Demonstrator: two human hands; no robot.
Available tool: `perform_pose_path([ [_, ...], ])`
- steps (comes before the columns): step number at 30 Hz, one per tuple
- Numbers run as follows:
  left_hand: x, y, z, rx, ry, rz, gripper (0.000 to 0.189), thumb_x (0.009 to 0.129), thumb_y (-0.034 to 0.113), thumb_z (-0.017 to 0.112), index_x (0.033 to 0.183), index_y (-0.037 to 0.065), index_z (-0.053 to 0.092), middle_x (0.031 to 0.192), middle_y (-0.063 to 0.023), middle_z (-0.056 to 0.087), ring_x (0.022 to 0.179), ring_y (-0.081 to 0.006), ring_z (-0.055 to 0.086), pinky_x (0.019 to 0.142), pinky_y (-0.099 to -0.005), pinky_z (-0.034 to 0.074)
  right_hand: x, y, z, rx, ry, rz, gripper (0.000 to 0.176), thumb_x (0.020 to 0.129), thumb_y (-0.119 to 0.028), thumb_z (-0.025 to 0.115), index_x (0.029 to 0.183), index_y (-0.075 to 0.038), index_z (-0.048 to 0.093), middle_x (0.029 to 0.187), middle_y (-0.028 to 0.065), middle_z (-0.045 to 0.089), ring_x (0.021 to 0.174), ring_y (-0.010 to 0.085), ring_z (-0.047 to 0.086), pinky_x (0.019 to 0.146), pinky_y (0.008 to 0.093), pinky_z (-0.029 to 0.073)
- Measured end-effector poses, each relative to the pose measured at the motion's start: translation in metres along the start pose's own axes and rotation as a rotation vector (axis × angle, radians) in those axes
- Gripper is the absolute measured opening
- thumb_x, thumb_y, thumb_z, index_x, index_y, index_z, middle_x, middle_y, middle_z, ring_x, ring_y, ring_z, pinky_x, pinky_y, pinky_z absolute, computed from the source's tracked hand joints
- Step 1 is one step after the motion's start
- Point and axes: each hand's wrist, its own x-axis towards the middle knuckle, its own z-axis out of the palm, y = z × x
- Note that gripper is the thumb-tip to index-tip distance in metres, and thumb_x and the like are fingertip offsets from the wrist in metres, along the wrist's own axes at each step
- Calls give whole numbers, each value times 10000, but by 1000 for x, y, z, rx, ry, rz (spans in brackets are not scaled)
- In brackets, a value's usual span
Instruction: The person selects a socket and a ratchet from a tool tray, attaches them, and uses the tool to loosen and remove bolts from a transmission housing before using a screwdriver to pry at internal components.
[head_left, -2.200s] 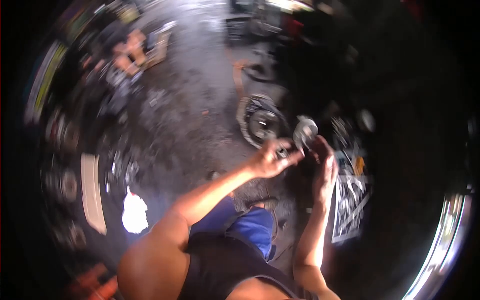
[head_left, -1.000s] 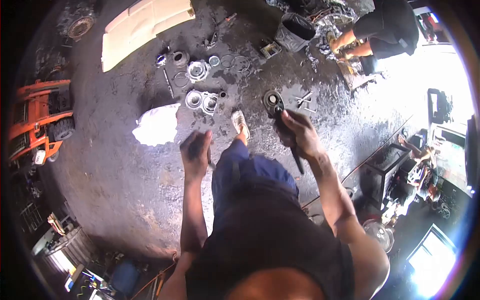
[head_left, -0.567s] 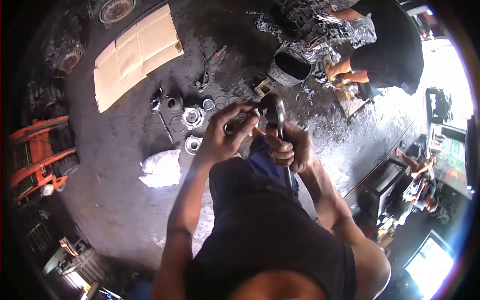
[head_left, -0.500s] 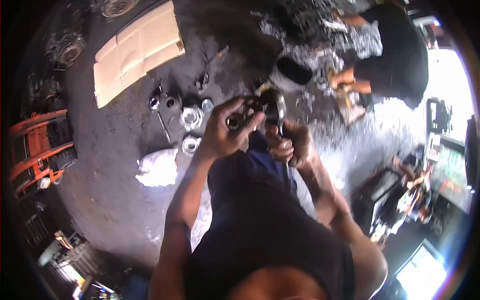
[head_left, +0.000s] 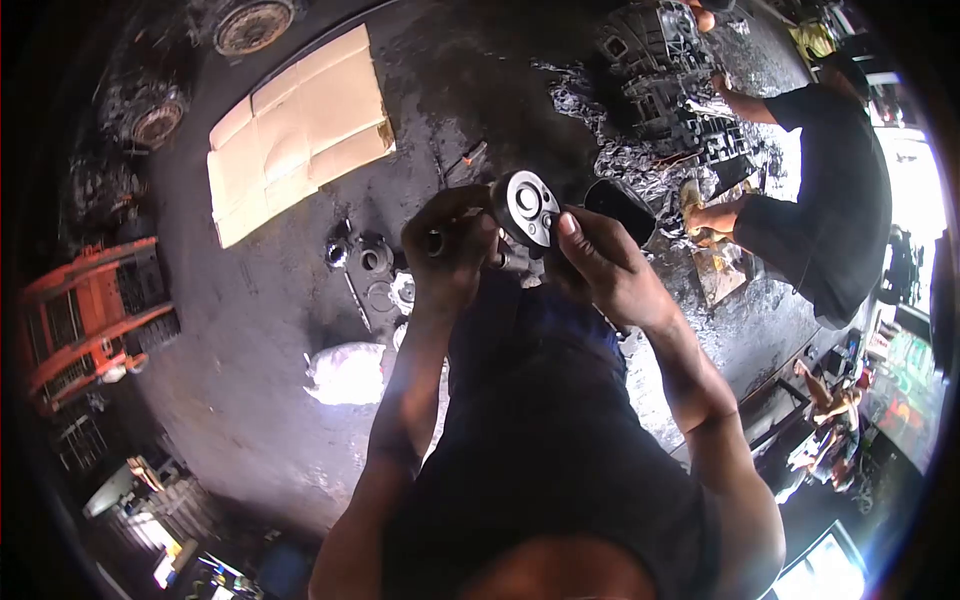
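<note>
A ratchet wrench (head_left: 527, 205) is held up in front of my body, its round head facing me. My right hand (head_left: 615, 265) is closed around it, with the thumb pressed near the selector on the head. On the other side, my left hand (head_left: 450, 250) is curled, its fingers reaching behind the ratchet head. A hollow round socket (head_left: 435, 242) shows between the left fingers. Below the head a short metal shaft (head_left: 515, 262) sticks out between the hands. The ratchet's handle is mostly hidden by the right hand.
Flattened cardboard (head_left: 300, 135) lies on the dark floor. Another long-handled tool (head_left: 352, 285), metal rings (head_left: 373, 256) and a white bag (head_left: 345, 372) are at left. A person (head_left: 840, 190) bends over an engine block (head_left: 690, 110) at right. An orange jack (head_left: 90, 320) stands far left.
The ratchet head has turned to face me, and my right thumb has moved onto it. My view has shifted, so the floor items appear lower and further right.
</note>
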Motion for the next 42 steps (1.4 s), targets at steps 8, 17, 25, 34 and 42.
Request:
perform_pose_path([
  [8,177,13,-2,136,-187,221,227,896,44,693,1109,-21,650,884,-55,673,704,-91,636,581,-242,500,121,-99,-38,44,141,123,415,1064,-398,439,1198,-30,576,706,-35,481,587,47,392,530,219,321],
  [17,272,28,18,-15,-341,26,230,872,52,737,1075,-30,670,963,-44,687,749,-71,628,645,-218,484,184,-133,-49,151,234,-74,577,1042,-503,418,1302,7,488,796,-27,508,741,49,428,650,211,357],
  [25,332,51,33,403,-322,807,239,822,36,768,1029,-11,657,916,-129,683,714,-217,670,632,-295,515,234,-124,-71,558,44,78,692,999,-673,259,962,-61,578,595,-1,461,477,93,397,445,239,283],
  [34,344,66,43,368,-366,547,276,828,58,776,1077,7,669,908,-104,673,727,-191,667,622,-304,510,255,-142,-83,692,96,-34,838,907,-809,192,1062,-47,504,654,-4,407,479,99,322,448,244,239],
  [42,392,55,55,141,-611,241,282,915,127,720,1164,10,661,987,-105,715,654,-34,623,505,-191,460,264,-148,-100,1293,-373,-47,793,879,-840,278,896,-63,433,595,-54,276,463,50,245,422,211,187],
])
